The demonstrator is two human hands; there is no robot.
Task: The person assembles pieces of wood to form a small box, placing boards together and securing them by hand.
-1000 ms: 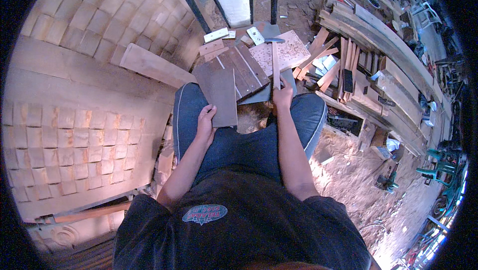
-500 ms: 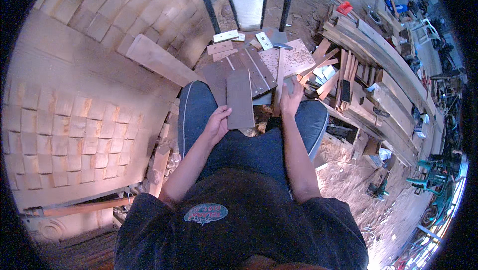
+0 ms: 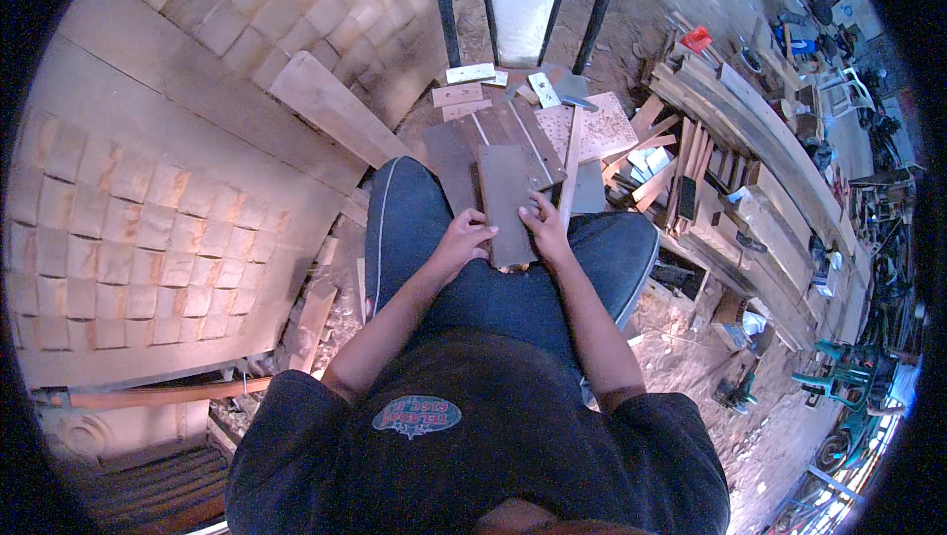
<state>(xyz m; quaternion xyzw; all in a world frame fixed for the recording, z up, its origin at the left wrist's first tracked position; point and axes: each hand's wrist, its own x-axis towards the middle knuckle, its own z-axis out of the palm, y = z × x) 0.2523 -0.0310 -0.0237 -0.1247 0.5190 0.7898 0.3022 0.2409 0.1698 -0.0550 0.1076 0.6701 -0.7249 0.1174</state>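
A flat brown wooden board (image 3: 508, 205) is held upright lengthwise above my lap. My left hand (image 3: 464, 242) grips its left edge near the lower end, fingers closed on it. On the opposite edge, my right hand (image 3: 544, 225) has its fingers curled against the board. Behind it lies a larger dark brown panel (image 3: 456, 162) with pale strips across it, partly hidden by the board. A long thin wooden strip (image 3: 571, 165) stands out just past my right hand. Farther right rests a light board dotted with many small marks (image 3: 610, 131).
Small pale wood blocks (image 3: 471, 72) lie beyond the panel, near a chair's white backrest (image 3: 528, 17). A long plank (image 3: 335, 106) leans at the left beside a large woven-patterned panel (image 3: 148, 249). Stacked timber (image 3: 755, 141) fills the right side. A red object (image 3: 696, 39) lies beyond it.
My right hand has left the wooden strip area and come in to the board's right edge. The left hand keeps hold of the board. The whole view has shifted slightly.
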